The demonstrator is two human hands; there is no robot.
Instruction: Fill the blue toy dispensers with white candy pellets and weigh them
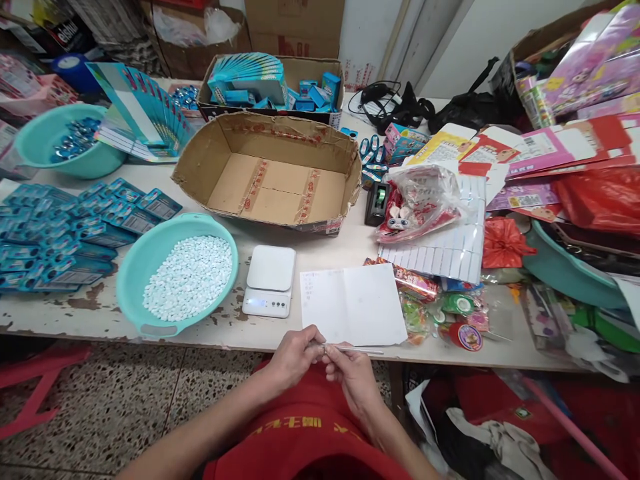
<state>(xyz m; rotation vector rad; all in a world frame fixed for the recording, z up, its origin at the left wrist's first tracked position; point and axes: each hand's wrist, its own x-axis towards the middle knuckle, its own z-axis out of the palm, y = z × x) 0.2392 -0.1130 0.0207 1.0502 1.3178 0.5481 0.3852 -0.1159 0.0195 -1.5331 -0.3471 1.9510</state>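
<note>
My left hand (294, 357) and my right hand (353, 377) meet at the table's near edge, fingers pinched together on a thin silvery pen-like stick (355, 349) that points right. Just beyond them lies an open white paper sheet (353, 305) with faint writing. A small white digital scale (270, 280) sits left of the sheet. Further left stands a teal basin (150, 257) filled with small white tablets (190, 277). An empty open cardboard box (273, 170) rests behind the scale.
Blue flat packets (65, 230) cover the left of the table, with a second teal basin (47, 140) behind. A box of blue cartons (273, 87) stands at the back. Toy packets, red bags (503, 243) and tape rolls (463, 333) crowd the right.
</note>
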